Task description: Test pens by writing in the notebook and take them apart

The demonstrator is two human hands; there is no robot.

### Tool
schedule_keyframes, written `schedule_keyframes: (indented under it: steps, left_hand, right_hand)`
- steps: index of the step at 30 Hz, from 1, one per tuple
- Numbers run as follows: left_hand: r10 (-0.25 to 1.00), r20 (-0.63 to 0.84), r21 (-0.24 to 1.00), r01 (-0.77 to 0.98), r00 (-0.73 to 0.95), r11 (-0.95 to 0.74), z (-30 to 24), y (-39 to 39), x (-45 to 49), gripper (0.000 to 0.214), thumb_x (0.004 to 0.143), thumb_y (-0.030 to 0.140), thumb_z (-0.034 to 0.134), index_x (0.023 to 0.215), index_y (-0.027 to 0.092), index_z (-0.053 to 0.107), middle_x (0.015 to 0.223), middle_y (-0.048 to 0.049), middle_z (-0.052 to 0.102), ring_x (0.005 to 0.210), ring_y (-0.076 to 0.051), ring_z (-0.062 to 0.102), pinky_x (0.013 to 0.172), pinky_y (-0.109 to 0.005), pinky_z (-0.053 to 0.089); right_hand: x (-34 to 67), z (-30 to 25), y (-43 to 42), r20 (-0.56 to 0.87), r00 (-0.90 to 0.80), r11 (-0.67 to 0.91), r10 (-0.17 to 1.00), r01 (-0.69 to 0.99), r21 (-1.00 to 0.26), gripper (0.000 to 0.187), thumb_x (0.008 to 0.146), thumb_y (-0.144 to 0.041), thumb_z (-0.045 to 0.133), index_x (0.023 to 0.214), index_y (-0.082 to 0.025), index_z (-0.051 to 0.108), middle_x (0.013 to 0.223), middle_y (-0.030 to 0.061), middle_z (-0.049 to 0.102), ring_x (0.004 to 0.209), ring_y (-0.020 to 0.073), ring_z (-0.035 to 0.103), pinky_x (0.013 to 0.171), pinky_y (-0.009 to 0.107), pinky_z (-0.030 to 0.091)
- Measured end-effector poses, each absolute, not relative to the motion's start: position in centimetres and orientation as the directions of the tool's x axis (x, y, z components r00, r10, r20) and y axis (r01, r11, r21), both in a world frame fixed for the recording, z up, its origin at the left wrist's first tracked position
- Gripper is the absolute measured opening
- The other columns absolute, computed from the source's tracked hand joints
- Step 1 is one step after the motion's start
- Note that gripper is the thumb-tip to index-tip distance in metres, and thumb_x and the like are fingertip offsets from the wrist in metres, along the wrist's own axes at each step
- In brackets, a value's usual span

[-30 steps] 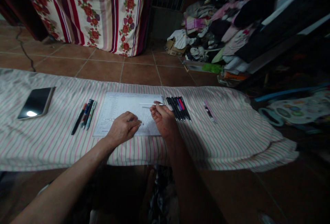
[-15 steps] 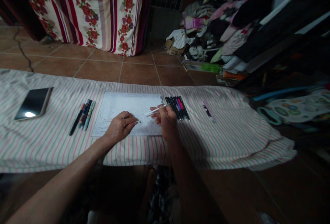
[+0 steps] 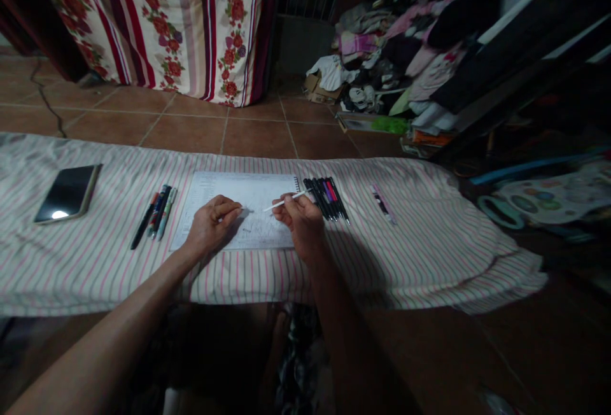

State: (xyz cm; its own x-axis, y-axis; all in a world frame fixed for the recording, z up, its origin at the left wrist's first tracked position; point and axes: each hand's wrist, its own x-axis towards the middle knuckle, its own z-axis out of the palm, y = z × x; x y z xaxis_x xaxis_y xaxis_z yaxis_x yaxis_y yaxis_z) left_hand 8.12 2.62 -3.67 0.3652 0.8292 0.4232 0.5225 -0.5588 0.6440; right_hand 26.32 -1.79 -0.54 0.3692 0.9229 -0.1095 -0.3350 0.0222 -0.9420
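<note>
A spiral notebook lies open on the striped cloth, its page carrying faint writing or drawing. My right hand is closed around a slim white pen, which slants over the page with its lower end to the left. Over the left part of the page, my left hand is pinched on something small and pale at the fingertips, too small to name. Between the hands, a small dark mark or piece shows on the paper. Several dark pens lie side by side just right of the notebook.
Left of the notebook lie several pens and a tablet or large phone. A pink pen rests at the right on the striped cloth. Beyond are a floral curtain and a heap of clothes on the tiled floor.
My left hand has lifted slightly and moved left and away from me, its fingers now pinched. The white pen has shifted a little left with my right hand.
</note>
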Motion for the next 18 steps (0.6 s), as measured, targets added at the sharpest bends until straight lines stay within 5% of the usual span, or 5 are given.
schedule_keyframes:
  steps: [3, 6, 11, 14, 18]
  left_hand:
    - [0.827, 0.415, 0.626, 0.540, 0.380, -0.563, -4.0, 2.5, 8.1, 0.024, 0.085, 0.032, 0.048, 0.086, 0.020, 0.070, 0.079, -0.0037, 0.062, 0.074, -0.015, 0.059, 0.068, -0.027, 0.047]
    - [0.827, 0.421, 0.609, 0.560, 0.372, -0.562, -4.2, 2.4, 8.2, 0.025, 0.085, 0.032, 0.048, 0.088, 0.020, 0.069, 0.080, -0.0034, 0.061, 0.075, -0.015, 0.060, 0.068, -0.027, 0.047]
    - [0.838, 0.425, 0.623, 0.562, 0.341, -0.544, -4.4, 2.7, 8.1, 0.024, 0.084, 0.031, 0.049, 0.087, 0.020, 0.070, 0.079, -0.0031, 0.060, 0.075, -0.015, 0.059, 0.068, -0.027, 0.046]
    - [0.852, 0.436, 0.661, 0.539, 0.292, -0.523, -4.2, 2.9, 7.8, 0.023, 0.084, 0.031, 0.050, 0.085, 0.019, 0.070, 0.078, -0.0030, 0.059, 0.074, -0.015, 0.058, 0.067, -0.027, 0.046]
    - [0.875, 0.413, 0.723, 0.493, 0.254, -0.484, -3.8, 3.0, 7.2, 0.024, 0.083, 0.034, 0.051, 0.084, 0.018, 0.069, 0.075, -0.0024, 0.058, 0.069, -0.014, 0.058, 0.062, -0.025, 0.046]
  right_hand:
    - [25.7, -0.8, -2.4, -0.153, 0.174, -0.132, 0.973, -0.127, -0.983, 0.017, 0.073, -0.031, 0.058, 0.065, -0.017, 0.054, 0.060, -0.0006, 0.064, 0.044, 0.0073, 0.054, 0.037, 0.015, 0.036]
    - [24.6, -1.3, -3.1, -0.064, -0.036, -0.052, 0.997, 0.271, -0.961, 0.019, 0.074, -0.028, 0.055, 0.060, -0.017, 0.051, 0.046, -0.0056, 0.052, 0.040, 0.0064, 0.046, 0.040, 0.017, 0.030]
    - [22.8, -2.3, -3.7, 0.093, -0.123, 0.155, 0.988, 0.794, -0.588, 0.009, 0.075, -0.022, 0.056, 0.066, -0.018, 0.057, 0.060, 0.0004, 0.061, 0.058, 0.0130, 0.055, 0.055, 0.023, 0.031]
    - [22.1, -2.7, -3.6, 0.091, -0.134, 0.159, 0.987, 0.903, -0.400, 0.010, 0.078, -0.021, 0.051, 0.073, -0.017, 0.060, 0.074, 0.0064, 0.066, 0.067, 0.0162, 0.058, 0.059, 0.026, 0.031]
    - [21.7, -2.4, -3.2, 0.037, -0.103, 0.109, 0.994, 0.928, -0.356, 0.014, 0.078, -0.024, 0.050, 0.074, -0.018, 0.062, 0.072, 0.0068, 0.067, 0.062, 0.0160, 0.056, 0.056, 0.026, 0.029]
